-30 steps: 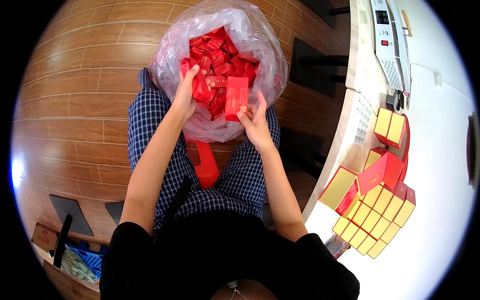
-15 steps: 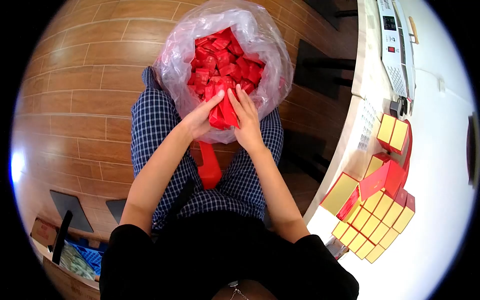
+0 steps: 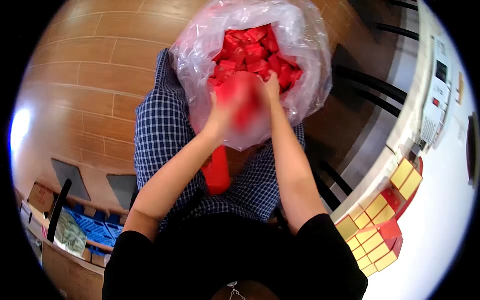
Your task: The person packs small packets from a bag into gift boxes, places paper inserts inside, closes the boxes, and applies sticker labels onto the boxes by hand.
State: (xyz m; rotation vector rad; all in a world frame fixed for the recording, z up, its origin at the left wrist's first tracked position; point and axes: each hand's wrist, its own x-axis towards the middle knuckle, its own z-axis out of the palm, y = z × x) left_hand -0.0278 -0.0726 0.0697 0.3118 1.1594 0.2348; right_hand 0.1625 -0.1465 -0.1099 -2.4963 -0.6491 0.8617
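Note:
A clear plastic bag [image 3: 195,60] stands open between my knees, filled with small red packets [image 3: 255,52]. Both my hands are over its near side. A round blurred patch covers much of my left hand [image 3: 218,120], so its fingers cannot be made out; red shows beside it within the blur. My right hand [image 3: 271,89] is at the right edge of that patch, its visible fingers bent in against the red packets. What exactly lies between the hands is smeared. Below the bag, a red strip [image 3: 216,172] hangs between my legs.
On the right, a white table [image 3: 425,240] carries red-and-gold boxes [image 3: 372,242] and a white machine [image 3: 436,95]. Black chair legs [image 3: 372,85] stand beside it. At lower left are blue crates [image 3: 92,225] and a cardboard box [image 3: 41,197].
The view has shifted, so the bag sits further right. My hands were together on several red packets at the near rim; now they are wider apart, with my right hand further over the bag.

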